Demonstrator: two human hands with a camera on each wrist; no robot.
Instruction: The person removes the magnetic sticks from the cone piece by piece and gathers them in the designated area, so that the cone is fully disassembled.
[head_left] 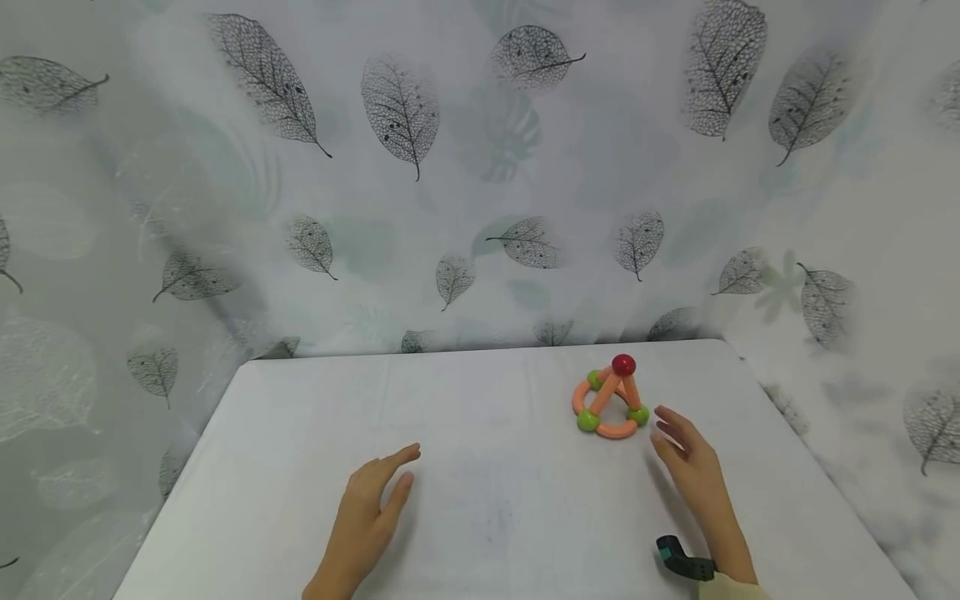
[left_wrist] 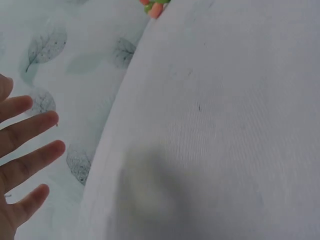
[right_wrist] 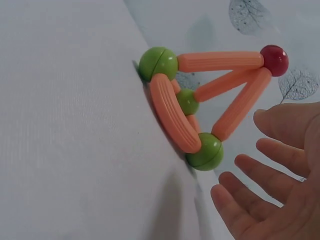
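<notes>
An orange toy frame (head_left: 604,395) stands on the table's right rear part: curved rods and green balls form a ring at the base, and straight rods rise to a red ball (right_wrist: 274,60). Close to its right side, my right hand (head_left: 693,475) is held with fingers spread and relaxed, holding nothing; in the right wrist view the hand (right_wrist: 280,175) is beside the lower green ball (right_wrist: 205,151). Over the table's left-centre, my left hand (head_left: 362,512) is empty, fingers extended; its spread fingers (left_wrist: 30,130) show in the left wrist view.
The white-covered table (head_left: 480,500) has a leaf-patterned cloth (head_left: 465,183) behind it and at both sides. A dark strap-like device (head_left: 684,560) sits at my right wrist, beside a pale sleeve (head_left: 731,588).
</notes>
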